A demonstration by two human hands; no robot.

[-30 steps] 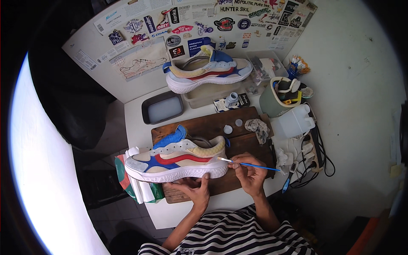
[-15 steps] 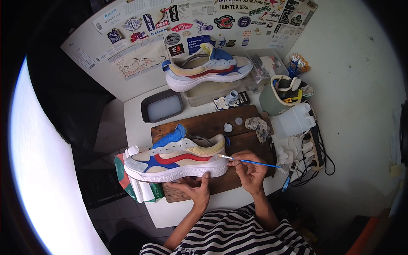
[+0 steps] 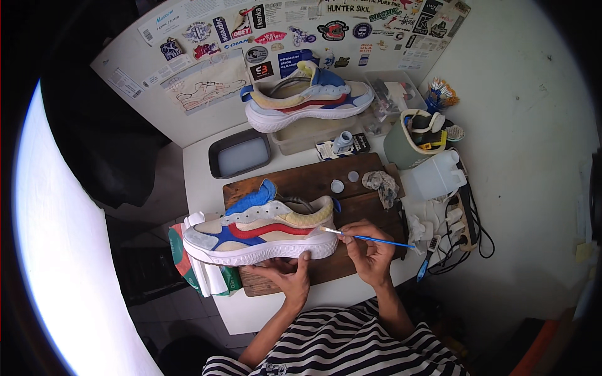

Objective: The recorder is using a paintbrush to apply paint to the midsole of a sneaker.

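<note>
Head view: right fingers (image 3: 355, 249) pinch paintbrush (image 3: 379, 240); left fingers (image 3: 303, 264) brace sneaker (image 3: 271, 232) above; left slip could jolt sneaker against bristles (image 3: 325, 229).

And it's two shoes (image 3: 269, 232) (image 3: 310, 109), two hands (image 3: 293, 282) (image 3: 371, 258), one held paintbrush (image 3: 392, 242), one wooden board (image 3: 301, 175), two small round caps (image 3: 337, 186) (image 3: 353, 177), one dark tray (image 3: 214, 158), one white jug (image 3: 436, 177)

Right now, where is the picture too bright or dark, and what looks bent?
Head view: the strip at left is blown out and the corners black; the stickered panel has a bowed top edge; the held sneaker looks well exposed.
</note>
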